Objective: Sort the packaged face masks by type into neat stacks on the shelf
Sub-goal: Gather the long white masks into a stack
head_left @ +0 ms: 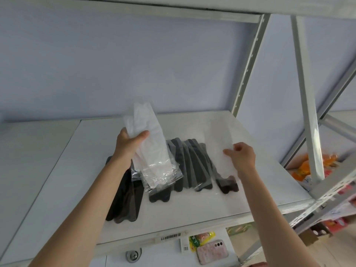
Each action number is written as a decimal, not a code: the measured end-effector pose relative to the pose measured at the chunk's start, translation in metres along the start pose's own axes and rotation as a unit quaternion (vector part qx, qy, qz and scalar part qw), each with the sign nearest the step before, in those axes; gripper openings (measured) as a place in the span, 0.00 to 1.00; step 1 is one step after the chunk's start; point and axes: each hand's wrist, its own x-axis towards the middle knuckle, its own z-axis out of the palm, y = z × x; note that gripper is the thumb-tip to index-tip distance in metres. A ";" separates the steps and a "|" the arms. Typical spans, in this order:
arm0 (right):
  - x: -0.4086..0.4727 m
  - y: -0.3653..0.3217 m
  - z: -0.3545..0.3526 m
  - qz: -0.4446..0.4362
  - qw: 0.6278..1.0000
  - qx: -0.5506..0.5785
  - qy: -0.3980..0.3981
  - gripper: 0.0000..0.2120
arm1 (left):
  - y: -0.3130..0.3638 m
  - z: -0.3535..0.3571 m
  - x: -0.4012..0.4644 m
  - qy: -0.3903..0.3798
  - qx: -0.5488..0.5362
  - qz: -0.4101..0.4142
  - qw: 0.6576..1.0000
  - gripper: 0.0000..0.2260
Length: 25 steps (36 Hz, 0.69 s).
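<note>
My left hand (129,144) holds a bundle of white packaged masks (154,151) lifted above the white shelf (192,209), their lower ends hanging over the dark pile. Several black packaged masks (192,164) lie fanned out across the middle of the shelf. A separate group of black masks (125,201) lies at the left, partly under my left forearm. My right hand (242,157) pinches the edge of another white packaged mask (221,143), blurred and pale against the shelf, on the right side over the black masks.
A grey metal upright (248,62) and a diagonal brace (306,97) stand at the shelf's right end. Orange packets (308,166) lie on the neighbouring shelf. Below the front edge are a barcode label (170,237), a pink phone (212,251) and a yellow-green packet (202,238).
</note>
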 end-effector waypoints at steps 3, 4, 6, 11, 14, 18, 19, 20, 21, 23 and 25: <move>0.007 -0.003 -0.021 0.037 0.979 0.198 -0.002 0.14 | 0.004 -0.004 0.002 0.006 -0.006 0.001 1.000 0.22; 0.008 -0.007 -0.026 0.041 0.964 0.264 -0.015 0.15 | 0.006 -0.005 0.002 0.007 -0.007 0.002 1.000 0.22; 0.008 -0.015 -0.028 0.050 0.914 0.391 -0.099 0.04 | 0.009 -0.006 0.003 0.000 -0.008 -0.002 1.000 0.22; -0.019 -0.048 0.019 0.044 0.885 0.382 -0.263 0.11 | 0.015 0.008 0.003 -0.047 -0.004 -0.028 0.998 0.23; -0.043 -0.062 0.062 0.023 0.944 0.242 -0.223 0.10 | 0.023 0.019 -0.003 -0.084 -0.026 -0.077 0.993 0.34; -0.064 -0.072 0.098 0.001 0.941 0.243 -0.235 0.14 | 0.027 0.021 -0.013 -0.104 -0.016 -0.069 0.992 0.31; -0.066 -0.073 0.102 -0.013 0.938 0.242 -0.247 0.15 | 0.028 0.020 -0.016 -0.101 -0.011 -0.049 0.994 0.25; -0.067 -0.074 0.105 -0.031 0.937 0.238 -0.255 0.15 | 0.027 0.017 -0.016 -0.094 -0.004 -0.031 0.995 0.21; -0.068 -0.076 0.107 -0.050 0.938 0.229 -0.257 0.15 | 0.028 0.014 -0.018 -0.085 -0.001 -0.011 0.996 0.18; -0.068 -0.081 0.108 -0.112 0.941 0.206 -0.244 0.18 | 0.034 0.008 -0.021 -0.068 -0.009 0.028 0.997 0.17; -0.069 -0.088 0.104 -0.200 0.932 0.207 -0.221 0.23 | 0.044 0.003 -0.027 -0.058 -0.023 0.077 0.995 0.16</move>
